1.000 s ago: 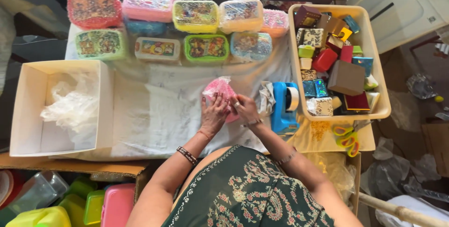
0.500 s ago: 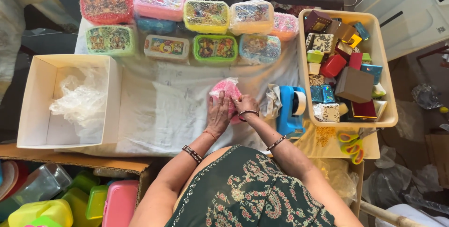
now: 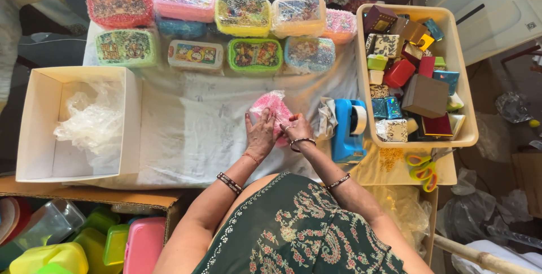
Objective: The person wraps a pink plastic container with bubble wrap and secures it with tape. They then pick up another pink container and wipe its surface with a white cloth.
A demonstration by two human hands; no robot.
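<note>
Little displacement is recorded against the earlier frames: both hands remain on the pink wrapped box (image 3: pixel 272 107), which is kept at the same spot near the front middle of the bench (image 3: pixel 186 133); only the viewpoint is shifted slightly.

Left hand (image 3: pixel 261 134): laid flat, fingers extended and slightly spread, palm pressed on the near-left side of the box. No closed grasp is seen; the box is held down rather than gripped.

Right hand (image 3: pixel 296 129): fingers curled, applied to the near-right edge of the box. Whether wrap is pinched between the fingertips cannot be told.

Box: small, pink, speckled, covered in clear glossy film that is crinkled at the top. Its far half is exposed; its near half is hidden under the two hands.

Position: the box lies on the white cloth covering the bench, directly under and just beyond the fingertips, between the two hands. A blue tape dispenser (image 3: pixel 345 130) is noted just to its right, with crumpled film between them. A white carton (image 3: pixel 39 121) holding loose plastic is well apart on the left. A row of wrapped lunch boxes (image 3: pixel 243 17) is set along the far edge, and a cream tray (image 3: pixel 466 104) of small gift boxes stands at the right.
</note>
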